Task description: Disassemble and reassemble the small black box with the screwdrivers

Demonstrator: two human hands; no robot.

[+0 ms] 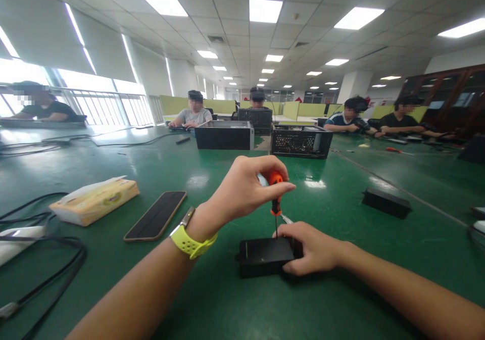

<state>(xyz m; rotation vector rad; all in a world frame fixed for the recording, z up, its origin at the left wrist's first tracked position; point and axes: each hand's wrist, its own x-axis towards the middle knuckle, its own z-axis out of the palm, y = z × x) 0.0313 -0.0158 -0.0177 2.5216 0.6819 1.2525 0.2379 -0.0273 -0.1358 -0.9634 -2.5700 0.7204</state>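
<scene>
Forearms reach in from 6 o'clock over green table (227, 304). Left hand (242, 188), yellow-green watch band (189, 241) on wrist, pinches orange-handled screwdriver (276, 181), fingertips closed round handle top; shaft upright, tip on small black box (263, 256). Box lies flat on table, approx 6 o'clock of view. Right hand (310, 249) clamps box's 3 o'clock end. Likely best: shaft plumb, firm downward press, box pinned so it can't spin. Dark phone (156, 214) at 9 o'clock of box, tissue pack (94, 200) beyond. No legible writing; pack print too blurred.
</scene>
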